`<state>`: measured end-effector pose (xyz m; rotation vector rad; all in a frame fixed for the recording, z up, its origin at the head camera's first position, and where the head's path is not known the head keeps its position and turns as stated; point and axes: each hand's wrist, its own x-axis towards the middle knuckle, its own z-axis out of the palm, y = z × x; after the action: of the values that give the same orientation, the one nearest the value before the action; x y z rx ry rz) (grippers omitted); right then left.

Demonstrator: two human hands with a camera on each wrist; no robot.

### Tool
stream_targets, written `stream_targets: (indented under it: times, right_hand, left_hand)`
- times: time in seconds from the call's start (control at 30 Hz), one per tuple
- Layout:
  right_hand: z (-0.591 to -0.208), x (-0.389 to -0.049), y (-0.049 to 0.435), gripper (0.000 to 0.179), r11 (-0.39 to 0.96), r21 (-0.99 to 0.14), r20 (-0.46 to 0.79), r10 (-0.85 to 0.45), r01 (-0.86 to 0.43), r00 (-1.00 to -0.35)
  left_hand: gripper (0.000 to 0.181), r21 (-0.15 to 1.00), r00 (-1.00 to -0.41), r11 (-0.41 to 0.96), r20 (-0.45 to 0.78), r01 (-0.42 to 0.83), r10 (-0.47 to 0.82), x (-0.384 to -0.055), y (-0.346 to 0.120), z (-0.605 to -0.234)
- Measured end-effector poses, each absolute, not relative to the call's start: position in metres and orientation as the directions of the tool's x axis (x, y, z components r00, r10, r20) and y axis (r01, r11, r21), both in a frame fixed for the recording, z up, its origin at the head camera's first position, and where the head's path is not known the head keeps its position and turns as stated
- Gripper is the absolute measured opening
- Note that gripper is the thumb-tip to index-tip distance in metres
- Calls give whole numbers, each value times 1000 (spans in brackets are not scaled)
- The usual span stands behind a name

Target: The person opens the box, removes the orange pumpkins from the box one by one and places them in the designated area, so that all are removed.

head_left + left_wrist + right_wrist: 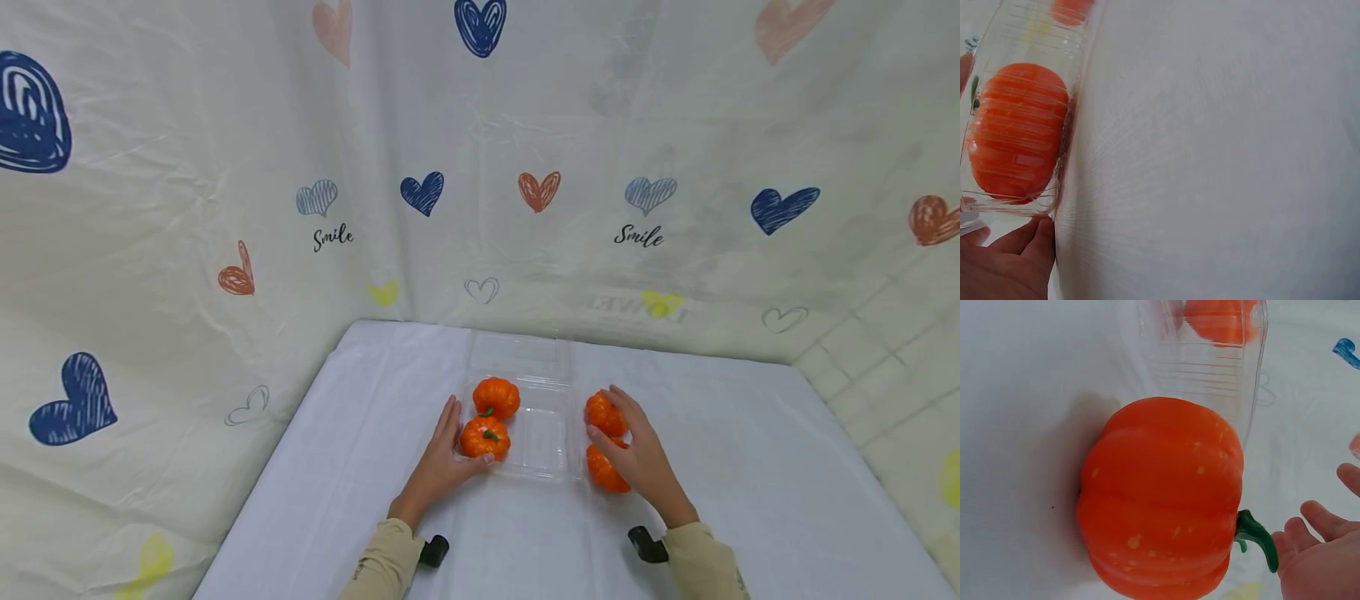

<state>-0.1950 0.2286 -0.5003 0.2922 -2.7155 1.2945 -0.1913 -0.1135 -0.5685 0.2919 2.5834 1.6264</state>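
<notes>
The left hand [438, 467], fingers apart, touches the near left corner of the clear container [545, 437] where two pumpkins [496, 397] sit. The right hand [639, 457], fingers spread and gripping nothing, hovers over two loose pumpkins [602, 415] on the table [322, 508]. An off-centre nudge could roll those; a push could slide the lopsidedly loaded container.

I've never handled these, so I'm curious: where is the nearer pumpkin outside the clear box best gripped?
I'd grip the nearer pumpkin round its bulging left and right sides, coming from above: it sits stem-up, and another pumpkin stands close behind. Its thin, curved stem looks a weaker hold.
</notes>
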Motion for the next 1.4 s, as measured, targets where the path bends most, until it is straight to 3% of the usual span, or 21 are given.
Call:
stream_targets:
  times: [0.47, 1.13, 1.4]
  right_hand:
    - [-493, -204, 212, 70, 597, -775, 158, -134, -207, -978]
    - [-487, -218, 186, 72, 527, -781, 237, -247, -335, -940]
    - [-486, -226, 175, 77, 537, -778, 199, -282, -327, -939]
  left_hand:
    - [118, 904, -982, 414, 25, 102, 187, -191, -113, -568]
    - [118, 896, -981, 428, 39, 118, 189, -192, -113, -570]
    - [118, 893, -983, 437, 34, 111, 180, -192, -112, -569]
